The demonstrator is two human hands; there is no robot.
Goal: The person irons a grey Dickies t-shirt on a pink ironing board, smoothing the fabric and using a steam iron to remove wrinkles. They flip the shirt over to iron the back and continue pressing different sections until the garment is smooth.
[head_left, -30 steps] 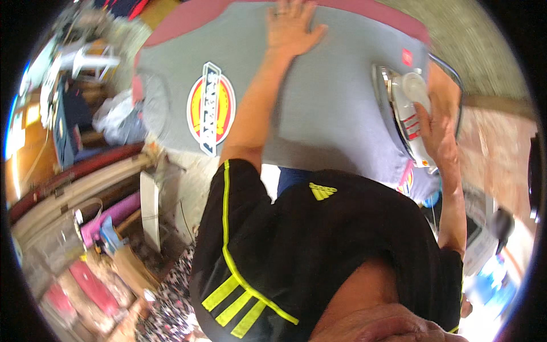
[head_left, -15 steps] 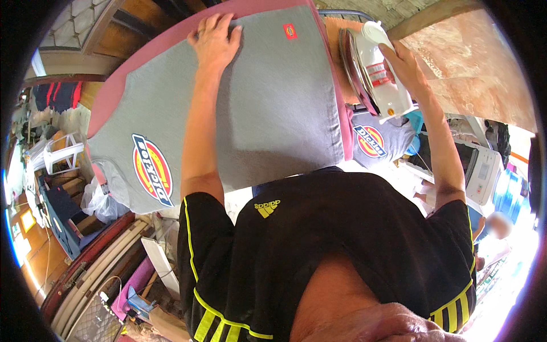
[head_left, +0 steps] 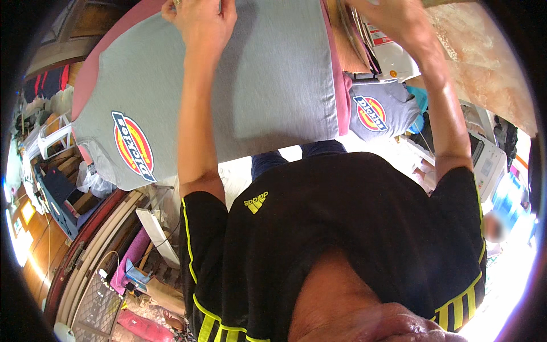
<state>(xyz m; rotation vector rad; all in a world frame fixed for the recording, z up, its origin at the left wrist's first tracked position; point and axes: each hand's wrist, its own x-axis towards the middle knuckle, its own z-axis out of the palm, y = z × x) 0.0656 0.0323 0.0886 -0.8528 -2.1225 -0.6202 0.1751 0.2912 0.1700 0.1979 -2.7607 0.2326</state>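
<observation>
Grey shirt (head_left: 273, 74) lies spread over maroon cloth (head_left: 114, 31), prob. so the fabric sits smooth. L hand (head_left: 199, 20) is over its far part, thumb apart from fingers; tips cut off by top edge, so can't tell if it's pinching cloth. Iron (head_left: 399, 60) is on the brown pad (head_left: 346, 51) just R of the shirt, apparently tipped, maybe to keep its hot face off fabric. R hand (head_left: 396, 23) is right at it, partly cropped; grip unclear.
</observation>
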